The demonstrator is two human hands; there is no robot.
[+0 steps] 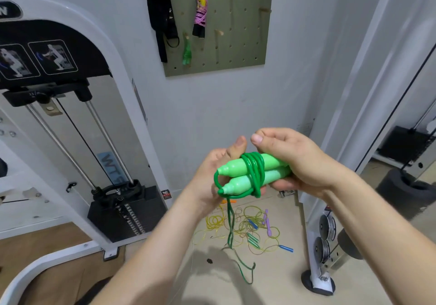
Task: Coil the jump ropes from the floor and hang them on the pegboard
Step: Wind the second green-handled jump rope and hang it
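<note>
step: winding rope [254,174] round its paired handles [236,183] | left hand [210,177] clasps cap ends, thumb beside wraps | right hand [291,160] grips butt ends | tail [230,224] hangs below fingers to floor | next: wind in slack, tuck end, then pegboard [236,45]
</note>
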